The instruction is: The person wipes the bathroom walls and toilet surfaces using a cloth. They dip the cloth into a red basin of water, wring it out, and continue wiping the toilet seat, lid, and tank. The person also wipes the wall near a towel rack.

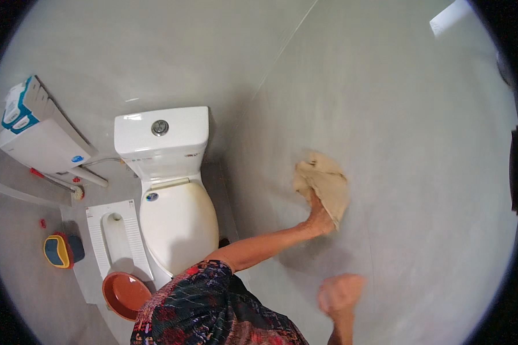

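My left arm, in a dark patterned sleeve (181,305), reaches across to the grey wall (408,155) on the right. At its end my left hand (321,217) presses a tan cloth (323,178) to that wall. The cloth is bunched over the fingers and hides most of them. Lower down and nearer, my right hand (341,292) is curled into a loose fist, somewhat smeared by motion. Nothing shows in it.
Left of my arm stands a white toilet (178,224) with its lid down. Beyond it are a squat pan (116,233), a reddish-brown basin (125,294), a small yellow-and-blue bin (57,251) and a wall-mounted cistern (49,144) with boxes (23,106) on top.
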A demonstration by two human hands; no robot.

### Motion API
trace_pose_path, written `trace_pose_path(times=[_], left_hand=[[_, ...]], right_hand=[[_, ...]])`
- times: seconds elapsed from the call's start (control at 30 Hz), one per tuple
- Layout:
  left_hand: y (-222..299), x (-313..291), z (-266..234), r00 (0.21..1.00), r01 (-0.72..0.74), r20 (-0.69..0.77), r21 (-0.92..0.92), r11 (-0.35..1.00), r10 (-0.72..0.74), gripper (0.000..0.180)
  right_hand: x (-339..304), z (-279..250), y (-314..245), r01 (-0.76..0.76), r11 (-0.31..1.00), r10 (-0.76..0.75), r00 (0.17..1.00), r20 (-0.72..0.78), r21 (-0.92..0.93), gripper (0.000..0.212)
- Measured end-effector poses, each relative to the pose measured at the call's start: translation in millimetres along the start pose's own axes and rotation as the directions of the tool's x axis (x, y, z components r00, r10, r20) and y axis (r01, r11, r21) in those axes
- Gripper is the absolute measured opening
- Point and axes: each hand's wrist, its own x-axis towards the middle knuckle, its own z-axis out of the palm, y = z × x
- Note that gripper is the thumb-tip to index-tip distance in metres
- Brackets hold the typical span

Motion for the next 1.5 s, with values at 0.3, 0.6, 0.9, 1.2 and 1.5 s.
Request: trace_pose_path(times=[0.3,0.6,0.9,1.2,1.5], left_hand=[[80,28,-45,0.972,-0.075,0.228,0.096,0.993,0.052,0.050],[42,9,-60,0.910,0.321,0.361,-0.306,0.896,-0.203,0.033],[43,5,-57,0.961,0.029,0.274,-0.158,0.987,0.016,0.039],[102,48,-51,0.883,0.014,0.469,-0.045,0.999,0.008,0.033],[93,23,-58,0.921,-0.277,0.258,-0.094,0.956,0.292,0.044]], right_hand=[[-166,108,-91,-0.692,0.036,0.024,0.722,0.691,0.721,0.033],[-125,71,-106,-0.916,-0.146,-0.153,0.393,0.907,0.373,0.035],[-121,86,-105,-0.918,-0.245,-0.355,0.384,0.852,0.312,0.037],[-193,121,-99,-0.824,-0.102,-0.315,0.558,0.768,0.557,0.037],[-200,111,-108,-0.833,0.044,-0.272,0.522,0.809,0.552,0.040]])
